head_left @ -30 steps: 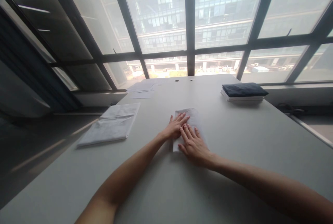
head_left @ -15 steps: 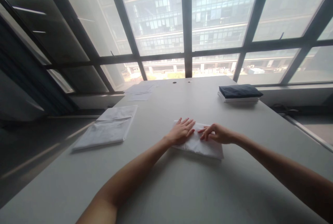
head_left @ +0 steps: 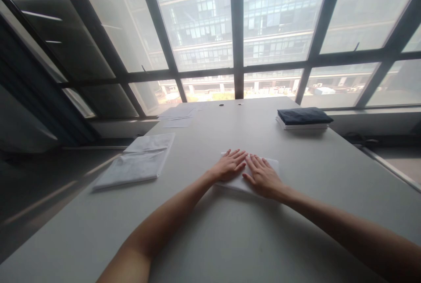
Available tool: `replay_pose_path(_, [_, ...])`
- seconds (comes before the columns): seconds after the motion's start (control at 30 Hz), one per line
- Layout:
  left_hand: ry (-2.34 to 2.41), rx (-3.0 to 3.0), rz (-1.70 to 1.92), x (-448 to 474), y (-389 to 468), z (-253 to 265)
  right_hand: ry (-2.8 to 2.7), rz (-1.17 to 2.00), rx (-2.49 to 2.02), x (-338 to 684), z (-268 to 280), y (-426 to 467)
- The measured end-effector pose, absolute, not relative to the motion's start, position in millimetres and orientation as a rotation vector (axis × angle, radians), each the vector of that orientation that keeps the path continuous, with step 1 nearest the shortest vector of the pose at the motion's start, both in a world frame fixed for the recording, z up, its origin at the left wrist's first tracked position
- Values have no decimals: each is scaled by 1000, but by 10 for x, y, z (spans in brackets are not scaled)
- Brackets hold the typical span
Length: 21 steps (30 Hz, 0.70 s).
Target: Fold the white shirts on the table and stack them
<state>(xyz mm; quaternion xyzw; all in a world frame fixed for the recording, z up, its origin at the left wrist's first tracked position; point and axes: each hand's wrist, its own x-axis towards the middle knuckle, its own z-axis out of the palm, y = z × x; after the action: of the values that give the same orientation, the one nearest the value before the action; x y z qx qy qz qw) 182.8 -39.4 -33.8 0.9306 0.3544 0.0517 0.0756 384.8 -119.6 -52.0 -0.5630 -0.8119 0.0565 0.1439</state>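
Hands point(head_left: 229, 168) point(head_left: 262, 178) lie flat and side by side, fingers outstretched, touching the folded white cloth point(head_left: 239, 183).

Person's left hand point(head_left: 228, 167) and right hand point(head_left: 265, 180) are bare, fingers point(head_left: 258, 166) slim; forearms point(head_left: 180, 207) bare too, left seemingly past the elbow.

No txt, labels, brands, nos. or signs legible: papers point(head_left: 177, 113) nr counter's point(head_left: 237, 239) far L corner unreadable, bldg. point(head_left: 204, 15) outside window ditto.
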Motion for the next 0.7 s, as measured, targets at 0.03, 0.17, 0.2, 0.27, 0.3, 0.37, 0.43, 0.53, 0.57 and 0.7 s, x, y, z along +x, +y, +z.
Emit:
replay_pose_path(0.03, [1082, 2774, 140, 1766, -346, -341, -2342, 168, -1654, 3919, -506, -1195])
replay_pose_path(0.17, [1288, 2613, 60, 1438, -150, -384, -2303, 217, -1813, 4215, -468, -1179])
replay_pose_path(0.2, [1323, 2573, 58, 1366, -115, -403, -2285, 237, -1840, 4284, -479, -1164])
replay_pose_path(0.27, [1352, 2527, 108, 1268, -69, -447, -2251, 278, -1843, 4411, -533, -1122])
replay_pose_path(0.3, [1358, 2508, 170, 1242, -57, -469, -2233, 293, -1815, 4467, -572, -1096])
replay_pose_path(0.37, [1352, 2441, 368, 1221, -44, -505, -2183, 300, -1719, 4565, -656, -1048])
replay_pose_path(0.43, [1312, 2323, 599, 1215, -37, -522, -2094, 244, -1629, 4641, -717, -1011])
replay_pose_path(0.53, [1234, 2183, 809, 1186, -19, -497, -2013, 21, -1530, 4721, -707, -970])
replay_pose_path(0.57, [1218, 2164, 828, 1170, -11, -476, -2000, -70, -1507, 4743, -675, -955])
replay_pose_path(0.7, [1146, 2132, 719, 1109, 7, -368, -1975, -295, -1410, 4789, -495, -929])
